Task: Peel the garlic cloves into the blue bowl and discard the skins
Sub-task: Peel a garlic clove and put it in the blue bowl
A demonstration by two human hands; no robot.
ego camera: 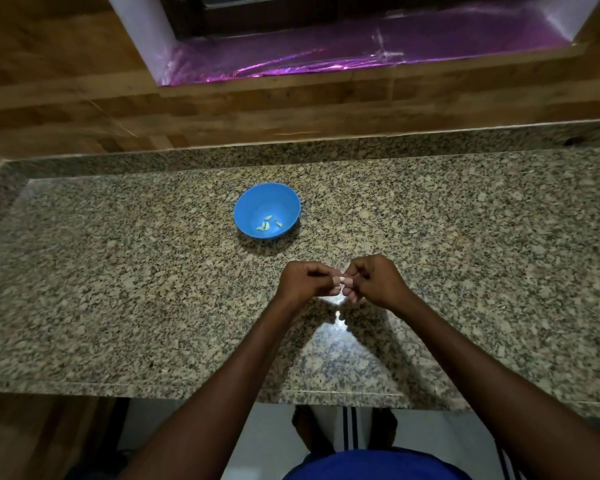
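Garlic clove (342,279): tiny pale sliver, only a bit shows between the fingertips of both hands, mostly hidden, cannot tell how much skin is on it. It is held above the granite countertop (118,289), just in front of the blue bowl (253,202) and apart from it.

Left hand (303,280): fingers curled in, thumb and fingertips pinching the clove from the left. Right hand (374,280): fingers curled, fingertips pinching the same clove from the right. The two hands meet fingertip to fingertip, knuckles up, both forearms reaching in from the bottom of the view.

Blue bowl: round, plastic-looking, upright on the countertop near the middle, beyond the hands. Inside, a few peeled cloves (268,224), pale yellowish-green, small and curved, bunched on the near side of the bowl floor; about four or five, exact count unclear.

Countertop: speckled tan and grey granite with a raised lip along the back and a bright glare spot below the hands. Behind it a wooden wall (66,81) and a window recess lined with shiny purple film (326,53). Blue clothing (374,465) at bottom edge.
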